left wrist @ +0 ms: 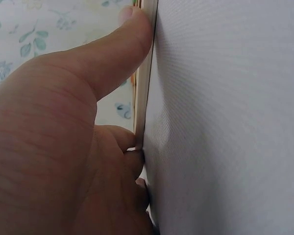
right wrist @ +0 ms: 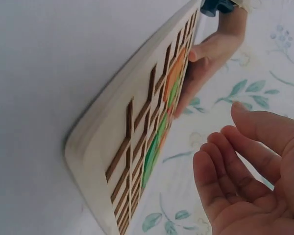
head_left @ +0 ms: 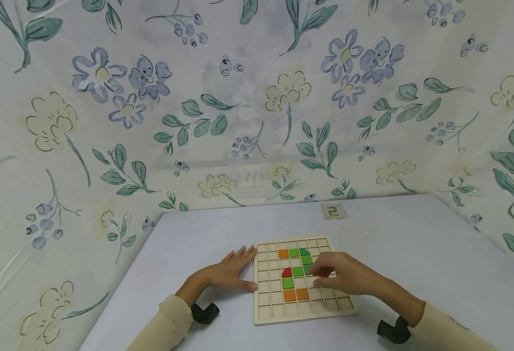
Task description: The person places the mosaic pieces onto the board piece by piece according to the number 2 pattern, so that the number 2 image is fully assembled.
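A square wooden grid board (head_left: 276, 312) lies on the table. Coloured tiles sit in its cells: an orange tile (head_left: 283, 253) at the top, a red rounded tile (head_left: 287, 272), two orange tiles low down, and several green tiles (head_left: 297, 271). My left hand (head_left: 228, 272) rests at the board's left side, thumb and fingers spread against its edge; the left wrist view shows the thumb (left wrist: 130, 41) at the rim. Over the board's right part hovers my right hand (right wrist: 255, 171), fingers loosely bent, thumb apart from them, nothing between. It partly hides a dark green tile in the head view.
A small card (head_left: 333, 211) with a gridded coloured pattern lies on the far part of the white table (head_left: 213, 224). Behind the table hangs a floral cloth (head_left: 257, 161). Black wrist devices (head_left: 205, 313) are strapped to both wrists.
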Available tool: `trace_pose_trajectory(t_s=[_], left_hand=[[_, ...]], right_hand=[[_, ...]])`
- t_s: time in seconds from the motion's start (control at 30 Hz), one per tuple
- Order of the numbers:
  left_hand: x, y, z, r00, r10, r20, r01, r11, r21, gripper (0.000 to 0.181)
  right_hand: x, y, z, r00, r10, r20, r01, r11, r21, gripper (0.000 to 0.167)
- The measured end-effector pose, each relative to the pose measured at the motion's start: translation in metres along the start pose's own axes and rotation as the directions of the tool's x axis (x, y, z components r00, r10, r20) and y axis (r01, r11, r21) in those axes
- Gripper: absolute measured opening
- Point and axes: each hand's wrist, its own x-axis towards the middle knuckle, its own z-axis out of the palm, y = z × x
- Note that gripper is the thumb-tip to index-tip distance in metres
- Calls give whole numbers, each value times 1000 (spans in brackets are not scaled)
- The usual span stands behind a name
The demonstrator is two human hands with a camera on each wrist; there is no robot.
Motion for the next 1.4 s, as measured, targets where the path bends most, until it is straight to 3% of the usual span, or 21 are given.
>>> trace_pose_trajectory(t_s=[0.2,0.53,1.03,1.4], left_hand=[[-2,-1,-3,1000,6,-3,-6,1000,4,108],[1,-2,-6,1000,3,-1,-3,1000,4,108],[0,0,-6,1000,-4,-1,4,1000,3,107],[3,-2,1,1000,12,13,-12,1000,2,107]], right_hand=[[-15,5,-17,998,50,-38,-50,999,-6,19],[-36,20,-37,996,18,-91,-23,998,-53,23],[-80,40,-57,974,168,-154,-184,978,-99,31],[-109,61,-60,946,291,-142,-304,949,-80,29]])
